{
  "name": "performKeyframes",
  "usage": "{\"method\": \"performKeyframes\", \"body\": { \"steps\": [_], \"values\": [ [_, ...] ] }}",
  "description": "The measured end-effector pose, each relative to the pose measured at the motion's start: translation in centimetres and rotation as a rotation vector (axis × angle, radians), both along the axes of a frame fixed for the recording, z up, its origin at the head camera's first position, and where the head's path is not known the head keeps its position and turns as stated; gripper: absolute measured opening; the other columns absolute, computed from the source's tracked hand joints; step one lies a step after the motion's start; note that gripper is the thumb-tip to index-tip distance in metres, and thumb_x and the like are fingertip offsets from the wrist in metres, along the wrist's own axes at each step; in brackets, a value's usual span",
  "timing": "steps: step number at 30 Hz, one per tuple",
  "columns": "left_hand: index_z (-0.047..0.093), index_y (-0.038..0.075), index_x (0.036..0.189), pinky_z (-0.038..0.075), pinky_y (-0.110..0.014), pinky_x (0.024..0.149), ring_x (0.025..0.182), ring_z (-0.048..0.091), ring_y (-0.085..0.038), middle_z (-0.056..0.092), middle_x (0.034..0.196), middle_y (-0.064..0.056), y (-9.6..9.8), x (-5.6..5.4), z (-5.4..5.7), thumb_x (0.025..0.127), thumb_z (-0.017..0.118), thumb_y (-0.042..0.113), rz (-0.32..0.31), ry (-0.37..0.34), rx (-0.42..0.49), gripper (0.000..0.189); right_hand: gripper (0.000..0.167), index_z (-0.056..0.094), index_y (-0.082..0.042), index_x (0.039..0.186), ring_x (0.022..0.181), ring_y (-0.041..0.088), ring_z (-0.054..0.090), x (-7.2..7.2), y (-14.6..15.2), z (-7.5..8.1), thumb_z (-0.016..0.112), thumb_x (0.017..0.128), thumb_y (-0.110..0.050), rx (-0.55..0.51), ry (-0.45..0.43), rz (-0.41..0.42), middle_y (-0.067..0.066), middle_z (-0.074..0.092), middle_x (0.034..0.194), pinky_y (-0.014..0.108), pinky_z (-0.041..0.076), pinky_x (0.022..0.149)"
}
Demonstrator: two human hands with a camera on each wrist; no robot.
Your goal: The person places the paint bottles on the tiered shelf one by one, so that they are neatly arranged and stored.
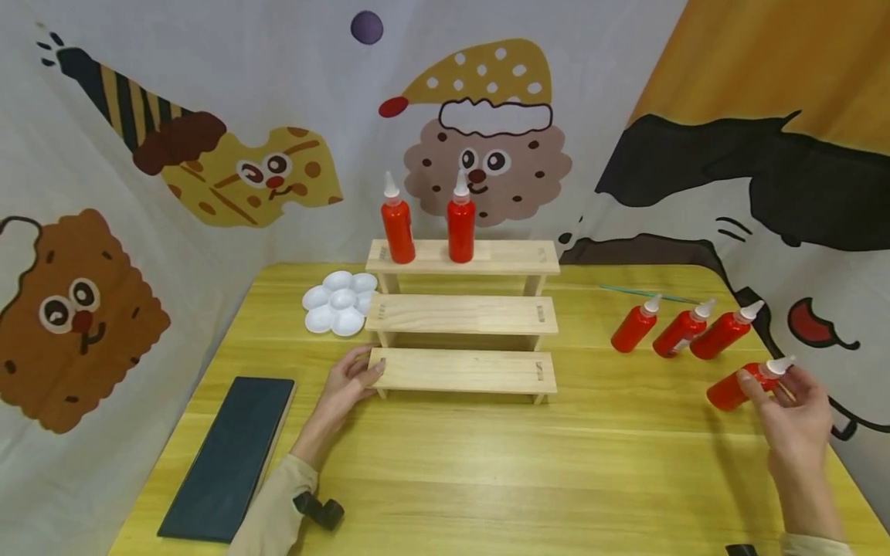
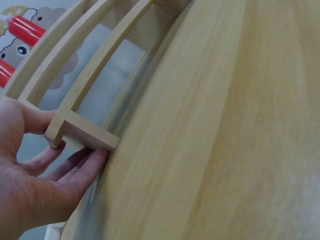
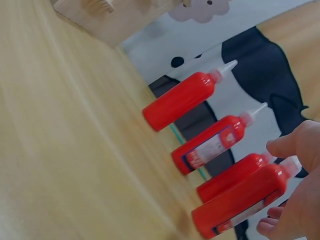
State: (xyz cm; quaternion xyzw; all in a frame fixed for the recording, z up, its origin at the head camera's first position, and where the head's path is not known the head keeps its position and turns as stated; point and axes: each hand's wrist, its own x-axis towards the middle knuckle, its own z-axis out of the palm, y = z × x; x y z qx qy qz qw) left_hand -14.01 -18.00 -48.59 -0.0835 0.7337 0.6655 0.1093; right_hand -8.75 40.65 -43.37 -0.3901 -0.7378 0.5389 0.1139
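In the head view, a three-tier wooden display stand (image 1: 462, 369) stands mid-table. My left hand (image 1: 351, 380) grips the left end of its lowest tier, thumb on the board, fingers around the side leg (image 2: 92, 131). Two red squeeze bottles with white nozzles, a left one (image 1: 399, 232) and a right one (image 1: 461, 230), stand on the top tier. At the right, my right hand (image 1: 798, 413) is around the upper part of another red squeeze bottle (image 3: 240, 202). Its thumb and fingers are spread wider than the bottle in the right wrist view.
Three more red bottles stand at the right: one (image 1: 634, 327), a second (image 1: 683, 332) and a third (image 1: 723, 335). Behind them lies a thin green brush (image 1: 650, 293). A white flower-shaped palette (image 1: 341, 303) lies left of the stand, and a dark flat book-like board (image 1: 229, 455) lies nearer.
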Motion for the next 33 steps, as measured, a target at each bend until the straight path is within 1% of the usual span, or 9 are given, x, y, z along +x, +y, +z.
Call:
{"method": "performKeyframes", "body": {
  "steps": [3,5,8,11,15,18,26,29,33],
  "values": [
    [0.048,0.014,0.149,0.059,-0.036,0.088,0.107,0.067,-0.020,0.055,0.146,-0.022,0.1,0.0,0.0,0.101,0.065,0.023,0.006,-0.002,0.003,0.052,0.084,0.014,-0.029,0.162,0.154,0.017,0.027,0.0,0.3,-0.9,0.068,0.097,-0.029,-0.027,-0.021,0.032,-0.002,0.019,0.170,0.035,0.026,0.123],
    [0.048,0.013,0.149,0.059,-0.035,0.088,0.106,0.067,-0.019,0.055,0.145,-0.023,0.1,0.0,0.0,0.101,0.065,0.023,0.007,-0.001,0.004,0.052,0.084,0.019,-0.029,0.162,0.149,0.013,0.034,0.1,0.5,-1.6,0.071,0.095,-0.029,-0.067,-0.003,0.032,-0.004,0.030,0.166,0.029,0.028,0.121],
    [0.047,0.011,0.150,0.058,-0.035,0.088,0.106,0.067,-0.019,0.054,0.146,-0.025,0.1,0.1,0.0,0.101,0.065,0.022,0.005,0.002,0.008,0.053,0.072,0.036,-0.030,0.154,0.127,0.003,0.050,0.3,0.7,-2.6,0.075,0.093,-0.026,-0.118,0.051,0.022,-0.012,0.054,0.139,0.009,0.040,0.105],
    [0.046,0.010,0.150,0.058,-0.036,0.090,0.107,0.067,-0.020,0.053,0.147,-0.026,0.1,0.1,0.0,0.101,0.064,0.022,-0.001,0.002,0.013,0.054,0.059,0.047,-0.030,0.144,0.112,-0.002,0.051,0.5,0.7,-3.3,0.075,0.093,-0.022,-0.131,0.075,0.012,-0.025,0.053,0.116,0.004,0.042,0.097],
    [0.047,0.012,0.150,0.059,-0.037,0.090,0.108,0.067,-0.021,0.053,0.147,-0.024,0.1,-0.1,-0.1,0.101,0.064,0.021,0.002,-0.002,0.021,0.053,0.061,0.039,-0.028,0.154,0.126,0.003,0.048,0.3,0.6,-4.0,0.065,0.099,-0.028,-0.021,-0.013,0.041,-0.011,0.051,0.142,0.020,0.034,0.117],
    [0.048,0.013,0.149,0.059,-0.036,0.089,0.108,0.067,-0.022,0.053,0.147,-0.023,0.1,-0.2,-0.2,0.101,0.065,0.020,0.007,-0.006,0.027,0.052,0.064,0.031,-0.025,0.159,0.134,0.008,0.045,0.2,0.5,-4.5,0.059,0.102,-0.031,0.047,-0.056,0.057,-0.001,0.039,0.161,0.031,0.032,0.121],
    [0.046,0.011,0.150,0.059,-0.036,0.090,0.108,0.067,-0.021,0.052,0.148,-0.025,0.1,-0.2,-0.2,0.101,0.064,0.021,0.001,0.001,0.020,0.053,0.063,0.029,-0.030,0.160,0.147,0.018,0.038,0.4,0.3,-4.6,0.056,0.104,-0.033,0.053,-0.031,0.090,0.003,0.029,0.168,0.040,0.028,0.124],
    [0.046,0.011,0.150,0.059,-0.036,0.090,0.108,0.067,-0.020,0.051,0.148,-0.025,0.0,-0.1,-0.1,0.101,0.064,0.021,-0.002,0.000,0.021,0.053,0.062,0.029,-0.034,0.160,0.148,0.019,0.036,0.6,0.0,-4.2,0.056,0.103,-0.034,0.058,-0.020,0.113,0.001,0.028,0.168,0.040,0.027,0.125],
    [0.045,0.011,0.151,0.058,-0.038,0.092,0.108,0.067,-0.019,0.051,0.149,-0.025,-0.1,-0.1,-0.1,0.102,0.063,0.021,-0.001,-0.001,0.022,0.053,0.061,0.033,-0.034,0.158,0.134,0.007,0.045,0.9,-0.4,-3.2,0.059,0.102,-0.034,0.086,0.007,0.158,-0.005,0.038,0.163,0.014,0.041,0.108]
  ]
}}
